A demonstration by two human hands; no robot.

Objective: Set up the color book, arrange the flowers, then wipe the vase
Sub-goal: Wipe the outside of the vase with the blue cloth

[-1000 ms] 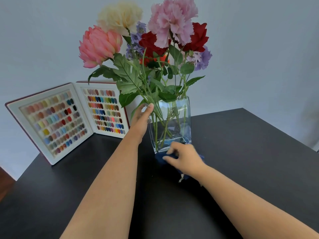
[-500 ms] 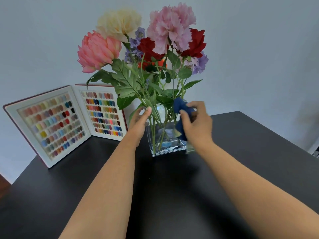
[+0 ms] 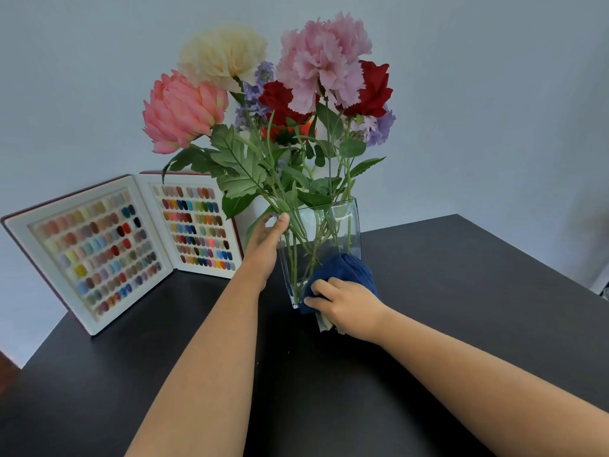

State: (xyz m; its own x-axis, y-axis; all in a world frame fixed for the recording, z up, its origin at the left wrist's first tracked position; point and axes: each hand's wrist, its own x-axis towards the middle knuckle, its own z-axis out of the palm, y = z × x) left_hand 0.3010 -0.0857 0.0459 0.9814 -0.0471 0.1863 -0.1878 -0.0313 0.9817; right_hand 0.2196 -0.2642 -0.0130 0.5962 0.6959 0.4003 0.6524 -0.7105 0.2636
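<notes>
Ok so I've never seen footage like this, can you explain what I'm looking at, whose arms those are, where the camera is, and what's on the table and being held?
There is no machine here. The camera is worn on a person's head and looks forward and down, so the two bare arms reaching in from the bottom are the wearer's own.

On the black table stands a clear glass vase filled with flowers in pink, cream, red and purple. Behind it to the left, a color book stands open, showing rows of small colored swatches.

The left hand steadies the vase at its upper left edge. The right hand presses a dark blue cloth against the vase's lower front, low near the table, so it appears to be wiping the glass.
</notes>
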